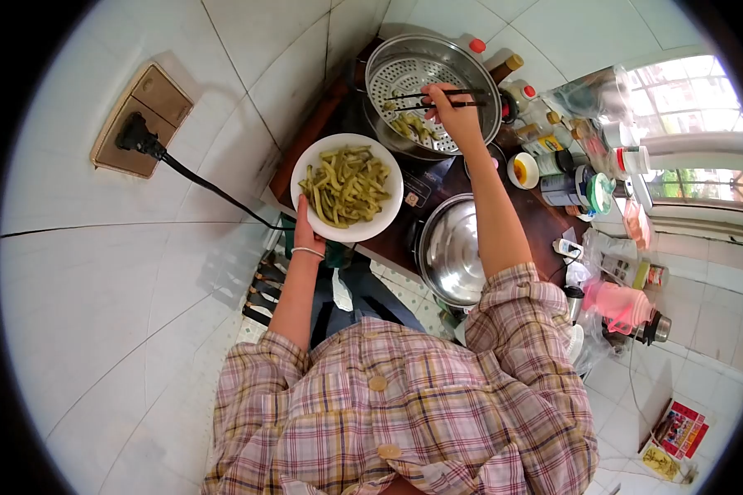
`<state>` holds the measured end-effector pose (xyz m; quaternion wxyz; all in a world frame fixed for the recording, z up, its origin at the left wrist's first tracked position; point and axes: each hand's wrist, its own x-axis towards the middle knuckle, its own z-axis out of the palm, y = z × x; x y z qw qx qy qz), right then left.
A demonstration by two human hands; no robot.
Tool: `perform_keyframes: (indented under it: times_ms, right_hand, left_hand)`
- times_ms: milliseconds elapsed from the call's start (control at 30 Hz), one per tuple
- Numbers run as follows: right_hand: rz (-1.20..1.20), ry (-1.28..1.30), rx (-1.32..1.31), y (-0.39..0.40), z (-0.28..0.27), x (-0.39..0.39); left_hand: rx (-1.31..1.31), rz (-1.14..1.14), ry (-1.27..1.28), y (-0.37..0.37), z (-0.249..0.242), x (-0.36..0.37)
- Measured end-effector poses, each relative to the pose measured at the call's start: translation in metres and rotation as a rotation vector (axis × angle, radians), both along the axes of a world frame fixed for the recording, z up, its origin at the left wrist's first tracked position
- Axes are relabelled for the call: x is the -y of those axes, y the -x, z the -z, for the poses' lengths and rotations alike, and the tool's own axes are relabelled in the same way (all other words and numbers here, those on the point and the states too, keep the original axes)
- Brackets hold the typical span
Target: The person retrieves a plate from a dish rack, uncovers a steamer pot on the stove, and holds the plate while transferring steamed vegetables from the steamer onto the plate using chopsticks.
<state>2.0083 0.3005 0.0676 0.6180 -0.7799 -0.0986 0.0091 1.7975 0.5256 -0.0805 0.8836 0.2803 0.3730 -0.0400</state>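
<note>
"White bowl [391, 206], which hand?"

"My left hand [307, 231]. Thumb at the edge, the rest of the fingers mostly hidden by the bowl, so can't tell their spread. Bowl's up, heaped with green strips [345, 186]."

"Right hand [446, 107]?"

"Pinching two dark chopsticks [470, 104], fingers bent round them. They reach left from my hand, slightly apart, over the metal steamer tray [396, 70]."

"Tips gripping anything?"

"Small green bit at the tips; held or just behind, can't tell."

"Tray contents?"

"Small pile of green pieces [415, 126] on the holes, just below and left of my right hand. Tray's farther from me than the bowl, and to its right."

"Rest, quick."

"Shiny lid [456, 247], between my forearms, nearer my body than the right hand. Small bowl with orange contents [523, 170], right of my right forearm. Bottles and jars [545, 145] past that. Dark bench [392, 247] under the lot. Black plug [138, 139] in the wall socket, well left of my left hand."
</note>
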Motion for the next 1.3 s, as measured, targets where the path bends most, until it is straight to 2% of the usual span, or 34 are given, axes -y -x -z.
perform_keyframes:
  times_ms: [67, 200, 300, 367, 433, 500, 567, 633, 700, 733, 767, 867, 933, 1067, 1300]
  right_hand:
    - [-0.033, 0.084, 0.016, -0.008, 0.004, -0.004]
    - [-0.031, 0.081, 0.025, -0.018, 0.011, -0.008]
    - [0.013, 0.002, 0.051, -0.02, 0.017, -0.007]
    - [0.084, -0.14, 0.014, -0.017, 0.019, -0.001]
    - [0.097, -0.157, -0.014, -0.006, 0.006, 0.006]
    - [0.159, -0.286, 0.035, 0.01, -0.012, 0.012]
    - [0.189, -0.278, 0.024, 0.037, -0.037, 0.012]
    - [0.151, -0.443, -0.057, 0.066, -0.054, 0.009]
    - [-0.03, -0.143, -0.187, 0.091, -0.07, -0.004]
    - [-0.128, -0.02, -0.258, 0.096, -0.059, -0.006]
    - [-0.123, -0.021, -0.257, 0.095, -0.055, -0.004]
    - [0.069, -0.183, -0.121, 0.074, -0.053, 0.0]
    - [0.11, -0.267, -0.026, 0.041, -0.028, 0.01]
    - [0.106, -0.22, -0.04, 0.003, 0.011, 0.015]
    - [0.172, -0.216, 0.022, -0.002, 0.027, 0.012]
  left_hand:
    - [0.011, -0.003, 0.023, 0.0, -0.007, 0.001]
    - [0.041, -0.01, 0.027, 0.0, -0.004, 0.0]
    - [0.034, 0.008, 0.033, 0.0, -0.005, 0.0]
    - [0.039, 0.006, 0.033, 0.0, -0.003, 0.0]
    - [0.034, 0.012, 0.025, 0.0, -0.006, 0.0]
    - [0.029, 0.02, 0.018, 0.0, -0.009, 0.0]
    - [0.016, 0.037, 0.002, 0.001, -0.009, -0.001]
    - [0.019, 0.02, 0.013, 0.001, -0.002, -0.001]
    - [0.018, 0.007, 0.024, 0.001, 0.0, 0.0]
    - [-0.004, -0.001, 0.014, 0.001, -0.001, 0.001]
    - [-0.026, -0.007, 0.004, 0.0, -0.002, 0.001]
    - [-0.014, -0.006, 0.011, 0.001, 0.001, 0.001]
    - [-0.019, -0.009, 0.008, 0.001, 0.0, 0.002]
    - [0.039, 0.013, -0.001, 0.001, 0.004, -0.002]
    - [0.025, 0.008, -0.003, 0.001, -0.003, 0.0]
